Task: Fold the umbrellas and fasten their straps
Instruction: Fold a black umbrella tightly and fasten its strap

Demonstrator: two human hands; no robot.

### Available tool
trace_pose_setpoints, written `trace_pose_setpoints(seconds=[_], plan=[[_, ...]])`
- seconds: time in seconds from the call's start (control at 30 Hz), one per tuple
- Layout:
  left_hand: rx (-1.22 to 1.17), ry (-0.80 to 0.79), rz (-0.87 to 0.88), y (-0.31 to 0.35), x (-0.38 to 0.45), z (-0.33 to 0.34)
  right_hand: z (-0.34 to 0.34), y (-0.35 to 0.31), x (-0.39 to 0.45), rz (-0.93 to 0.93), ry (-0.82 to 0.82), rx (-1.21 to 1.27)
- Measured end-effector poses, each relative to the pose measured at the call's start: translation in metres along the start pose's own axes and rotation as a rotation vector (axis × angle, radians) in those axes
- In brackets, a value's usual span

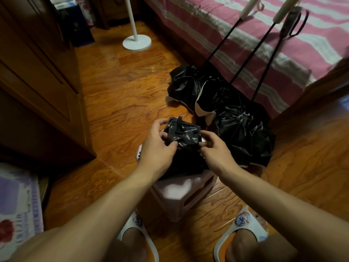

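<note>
A collapsed black umbrella [184,137] lies bundled on a pale plastic stool [179,193] in front of me. My left hand [156,146] grips its left side, fingers curled round the fabric near a black strap [174,127]. My right hand [213,146] pinches the fabric on the right side. Three more black umbrellas stand on the floor with their canopies slack and shafts extended: one at the back left [184,84], one in the middle [219,97], one nearest on the right [245,137]. Their handles lean on the bed.
A bed with a pink and white striped cover [245,35] runs along the right. A white lamp stand base [137,42] sits on the wooden floor behind. A dark wooden wardrobe [37,82] fills the left. My slippered feet [136,229] flank the stool.
</note>
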State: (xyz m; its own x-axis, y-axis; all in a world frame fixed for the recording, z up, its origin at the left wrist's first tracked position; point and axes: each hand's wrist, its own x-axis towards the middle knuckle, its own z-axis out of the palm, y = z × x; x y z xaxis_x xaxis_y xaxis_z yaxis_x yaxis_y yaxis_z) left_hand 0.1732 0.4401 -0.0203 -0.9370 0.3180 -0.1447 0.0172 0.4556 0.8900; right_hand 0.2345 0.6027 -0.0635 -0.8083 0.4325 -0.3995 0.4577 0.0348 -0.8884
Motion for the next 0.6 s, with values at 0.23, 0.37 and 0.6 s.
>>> trace_pose_setpoints(seconds=[0.23, 0.37, 0.6], plan=[[-0.226, 0.086, -0.086, 0.009, -0.004, -0.018, -0.004, -0.004, -0.016, -0.088, -0.174, 0.179], [-0.247, 0.039, -0.201, 0.008, -0.007, -0.022, -0.005, -0.006, -0.024, -0.169, -0.027, 0.082], [0.226, -0.12, -0.288, 0.0, -0.014, -0.016, 0.004, -0.002, -0.044, -0.037, -0.071, 0.159]])
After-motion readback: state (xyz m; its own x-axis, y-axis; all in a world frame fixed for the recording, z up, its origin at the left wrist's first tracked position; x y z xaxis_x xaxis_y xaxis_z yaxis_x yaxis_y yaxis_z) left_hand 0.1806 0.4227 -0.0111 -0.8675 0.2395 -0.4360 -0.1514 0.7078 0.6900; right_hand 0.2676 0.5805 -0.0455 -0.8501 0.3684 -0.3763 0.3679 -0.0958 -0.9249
